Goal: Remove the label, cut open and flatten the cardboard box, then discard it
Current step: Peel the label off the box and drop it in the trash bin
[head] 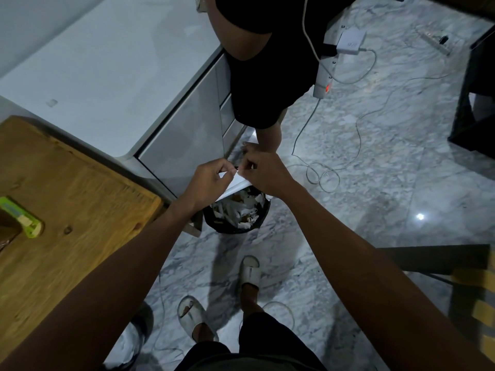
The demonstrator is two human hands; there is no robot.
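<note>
Both my hands hold a white label sheet [235, 185] over a black waste bin [235, 214] on the floor. My left hand [211, 180] pinches the sheet's upper left edge. Just to its right, my right hand [263, 170] pinches the same top edge, so the fingertips nearly touch. The bin is full of torn white paper scraps. No cardboard box shows in the head view.
A wooden table [75, 210] lies at the left with a green utility knife [20, 216] on it. A white cabinet [112, 76] stands behind it. Another person in black [267, 62] stands just beyond the bin. A power strip [325, 79] and cables [321, 175] lie on the marble floor.
</note>
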